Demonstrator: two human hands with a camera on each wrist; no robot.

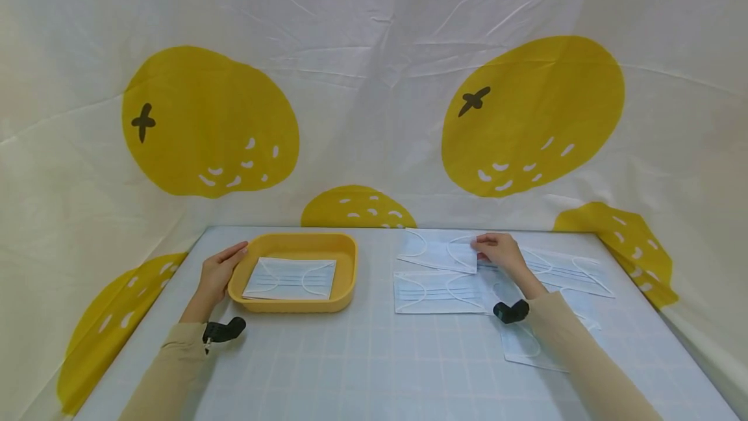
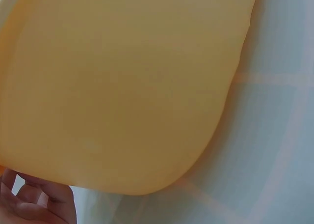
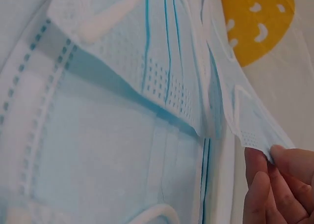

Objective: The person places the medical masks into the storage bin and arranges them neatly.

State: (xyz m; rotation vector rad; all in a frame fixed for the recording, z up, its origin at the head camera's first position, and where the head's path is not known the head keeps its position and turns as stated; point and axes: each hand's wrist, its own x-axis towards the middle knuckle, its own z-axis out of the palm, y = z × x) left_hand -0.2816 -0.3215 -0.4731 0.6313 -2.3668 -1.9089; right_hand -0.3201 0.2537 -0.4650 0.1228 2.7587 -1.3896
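A pale blue face mask with white ear loops is near the center of the head view, just right of the middle, its upper right edge pinched between the thumb and fingers of the right hand. The right wrist view shows that pinch at its lower right: the fingers are bent, and the mask stretches away from the tips toward the upper left. The right forearm, in a beige sleeve, slants up from the lower right corner of the head view, a dark wrist camera strapped on. Just below the pinched mask lies another mask; more loose masks lie around and under the right forearm. At center left, a yellow tray holds a mask lying flat. The left hand grips the tray's left rim with bent fingers, its forearm rising from the lower left. Everything rests on a pale checked surface, before a white cloth with yellow fruit shapes.
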